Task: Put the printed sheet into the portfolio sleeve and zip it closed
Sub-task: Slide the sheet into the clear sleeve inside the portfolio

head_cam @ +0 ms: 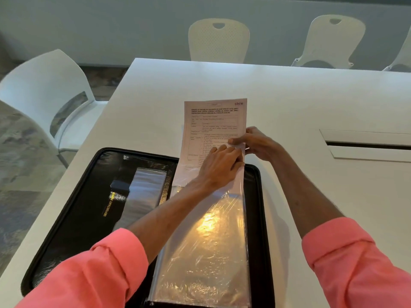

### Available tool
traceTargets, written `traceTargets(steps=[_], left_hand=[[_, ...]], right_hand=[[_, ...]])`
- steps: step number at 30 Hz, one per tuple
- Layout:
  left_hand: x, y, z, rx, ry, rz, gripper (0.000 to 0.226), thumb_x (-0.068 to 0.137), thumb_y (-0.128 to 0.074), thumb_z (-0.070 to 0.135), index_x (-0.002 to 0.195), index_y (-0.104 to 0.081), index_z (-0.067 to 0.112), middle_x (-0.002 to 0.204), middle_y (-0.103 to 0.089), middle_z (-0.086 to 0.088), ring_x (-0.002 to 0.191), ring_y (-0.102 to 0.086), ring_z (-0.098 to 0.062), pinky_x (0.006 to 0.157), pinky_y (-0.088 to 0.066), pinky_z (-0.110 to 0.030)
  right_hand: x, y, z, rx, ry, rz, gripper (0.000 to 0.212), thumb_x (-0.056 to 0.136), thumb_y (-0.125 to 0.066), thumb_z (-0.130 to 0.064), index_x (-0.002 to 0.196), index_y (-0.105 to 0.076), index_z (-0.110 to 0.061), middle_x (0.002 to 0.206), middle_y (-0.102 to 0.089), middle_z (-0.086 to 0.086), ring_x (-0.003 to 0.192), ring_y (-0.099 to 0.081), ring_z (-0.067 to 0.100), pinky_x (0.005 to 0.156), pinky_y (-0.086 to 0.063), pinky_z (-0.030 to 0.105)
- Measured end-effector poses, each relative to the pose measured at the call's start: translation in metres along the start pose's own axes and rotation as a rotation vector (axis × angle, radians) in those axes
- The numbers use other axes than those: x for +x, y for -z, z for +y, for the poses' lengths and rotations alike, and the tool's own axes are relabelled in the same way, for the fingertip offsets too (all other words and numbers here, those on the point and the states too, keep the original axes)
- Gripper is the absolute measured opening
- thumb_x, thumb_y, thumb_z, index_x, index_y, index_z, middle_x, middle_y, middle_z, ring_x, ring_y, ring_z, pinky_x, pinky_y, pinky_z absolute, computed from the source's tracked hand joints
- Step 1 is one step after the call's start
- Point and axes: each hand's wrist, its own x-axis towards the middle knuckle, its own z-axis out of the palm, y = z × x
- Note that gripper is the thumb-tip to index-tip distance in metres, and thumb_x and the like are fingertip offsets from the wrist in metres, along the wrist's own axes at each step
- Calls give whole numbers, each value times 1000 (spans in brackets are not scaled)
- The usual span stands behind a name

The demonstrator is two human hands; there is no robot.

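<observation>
A black zip portfolio [84, 210] lies open on the white table [289, 103], with gold lettering on its left inner panel. On its right half lies a clear plastic sleeve [206, 247] that glares under the light. The printed sheet [213, 125] stands partly inside the sleeve's far opening, its upper part sticking out over the table. My left hand [220, 167] lies flat on the sheet's lower part at the sleeve's mouth. My right hand [255, 143] pinches the right edge of the sheet and the sleeve there.
White chairs stand at the left [49, 90] and beyond the table's far edge [219, 40]. A recessed cable slot [367, 145] sits in the table to the right. A smaller clear pocket [144, 192] is on the portfolio's left panel.
</observation>
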Motion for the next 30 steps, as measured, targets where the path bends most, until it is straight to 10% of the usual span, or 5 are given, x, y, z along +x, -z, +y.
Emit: traceTargets(steps=[8, 16, 23, 30], left_hand=[[-8, 2, -11, 5, -18, -72, 21, 108, -58, 39, 111, -66, 20, 114, -75, 2, 100, -62, -19, 99, -47, -42], [-37, 40, -80, 71, 62, -209, 16, 101, -68, 44, 102, -68, 28, 106, -74, 11, 101, -58, -13, 97, -44, -38], [-45, 47, -89, 66, 99, -218, 9, 101, -68, 35, 104, -70, 26, 110, -74, 12, 106, -61, -13, 97, -46, -38], [-44, 40, -86, 52, 106, -179, 12, 101, -70, 36, 106, -73, 25, 111, -74, 10, 104, -63, -13, 100, -47, -39]], right_hand=[[-2, -8, 21, -44, -142, -169, 40, 94, -69, 3, 133, -69, -6, 121, -81, 17, 112, -79, 37, 93, -68, 47], [14, -24, 5, 154, 4, 186, 33, 100, -78, -22, 131, -73, -14, 119, -82, 10, 114, -78, 37, 83, -68, 44], [24, -31, -6, 59, 65, 296, 33, 102, -70, -6, 132, -70, -19, 111, -77, 10, 95, -76, 31, 68, -65, 38], [8, -16, 6, -28, 80, 128, 32, 100, -74, -2, 131, -71, -11, 127, -73, 26, 111, -76, 45, 93, -66, 60]])
